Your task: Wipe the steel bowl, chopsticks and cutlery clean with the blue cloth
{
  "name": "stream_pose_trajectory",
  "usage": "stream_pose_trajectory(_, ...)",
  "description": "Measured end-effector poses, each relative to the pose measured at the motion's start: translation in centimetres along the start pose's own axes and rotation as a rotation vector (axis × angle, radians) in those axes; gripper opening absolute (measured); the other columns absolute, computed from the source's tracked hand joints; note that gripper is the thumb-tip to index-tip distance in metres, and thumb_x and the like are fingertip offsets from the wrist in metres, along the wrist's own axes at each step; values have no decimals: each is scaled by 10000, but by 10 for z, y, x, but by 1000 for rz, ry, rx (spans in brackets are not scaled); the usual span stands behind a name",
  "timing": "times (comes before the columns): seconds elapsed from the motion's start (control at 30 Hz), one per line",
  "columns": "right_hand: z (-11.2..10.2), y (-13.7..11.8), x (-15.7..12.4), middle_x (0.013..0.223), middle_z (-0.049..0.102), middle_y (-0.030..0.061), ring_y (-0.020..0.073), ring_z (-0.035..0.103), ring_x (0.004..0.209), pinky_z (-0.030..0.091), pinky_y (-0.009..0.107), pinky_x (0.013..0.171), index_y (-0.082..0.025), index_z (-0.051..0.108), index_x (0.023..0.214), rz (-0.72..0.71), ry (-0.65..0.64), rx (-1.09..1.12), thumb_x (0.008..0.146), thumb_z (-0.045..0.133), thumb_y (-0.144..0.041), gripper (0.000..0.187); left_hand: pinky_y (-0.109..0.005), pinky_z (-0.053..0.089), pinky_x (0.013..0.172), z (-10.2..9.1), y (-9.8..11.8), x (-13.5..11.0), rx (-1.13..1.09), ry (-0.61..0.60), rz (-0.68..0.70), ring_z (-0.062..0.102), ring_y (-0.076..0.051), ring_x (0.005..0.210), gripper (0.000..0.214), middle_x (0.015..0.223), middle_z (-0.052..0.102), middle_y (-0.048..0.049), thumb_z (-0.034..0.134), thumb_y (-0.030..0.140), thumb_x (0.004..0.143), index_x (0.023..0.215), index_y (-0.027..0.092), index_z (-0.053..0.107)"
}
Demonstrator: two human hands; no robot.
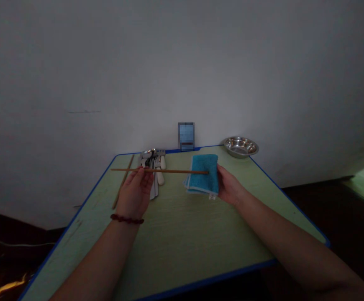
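The blue near edge of the green table slants up from the bottom middle of the frame toward the lower right. Beyond it, a broad stretch of bare green surface runs between the two forearms, giving room below the hands.

Left of centre, the left hand, a dark red bracelet at its wrist, pinches a thin wooden stick near its middle. The stick lies level across the frame, its left tip pointing toward the table's left edge, its right end over the face of a folded blue cloth. Right of centre, the right hand grips that cloth by its right side, some fingers hidden behind it.

A second stick slants on the table at centre left, near the left edge. Beyond the left hand, a pile of cutlery reaches close to the far edge. At right of centre, a metal bowl covers the far corner, its rim reaching past the border. A blurred upright panel stands at the far edge, before the grey wall.
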State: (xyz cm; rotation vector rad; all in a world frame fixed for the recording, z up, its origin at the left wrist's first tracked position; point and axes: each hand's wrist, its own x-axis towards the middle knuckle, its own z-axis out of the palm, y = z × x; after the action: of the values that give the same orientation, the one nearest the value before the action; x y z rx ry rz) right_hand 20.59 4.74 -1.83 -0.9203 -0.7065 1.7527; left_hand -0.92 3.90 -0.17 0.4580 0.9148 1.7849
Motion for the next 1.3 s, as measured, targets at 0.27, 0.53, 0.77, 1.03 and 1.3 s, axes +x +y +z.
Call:
stream_pose_trajectory(0.27,0,-1,-3,822,666,46,172,626,785,479,348,748,-194,560,907,31,-80,-36,808,288,-481,408,-191,485,577,-1,-1,0,44,-27,-36,596,-71,559,140,618,622,31,480,62,733,681,178,538)
stream_pose_trajectory(0.53,2,4,-8,760,670,25,153,629,685,502,304,687,-187,583,816,57,-89,-134,709,511,-242,140,-234,497,613,1,-8,-3,129,-49,-62,619,-101,596,411,678,621,33,516,48,705,1032,282,431)
stream_pose_trajectory(0.77,3,5,-11,700,662,2,126,610,607,499,261,601,-188,578,781,46,-57,-158,659,527,-167,134,-282,510,637,0,-13,-7,147,-90,-119,623,-111,608,701,706,602,51,556,26,673,1197,389,264)
stream_pose_trajectory(1.03,7,2,-13,614,644,-10,122,587,531,489,261,565,-184,569,737,80,-9,-198,672,476,-127,126,-240,505,642,-1,-19,-4,137,-155,-114,605,-92,607,376,682,587,46,573,29,641,923,264,490)
stream_pose_trajectory(1.3,9,-2,-15,684,666,18,137,610,580,503,292,616,-163,566,778,91,-2,-216,694,455,-108,150,-194,486,609,-1,-18,-7,162,-203,-120,586,-77,598,307,642,581,45,585,57,629,880,228,540)
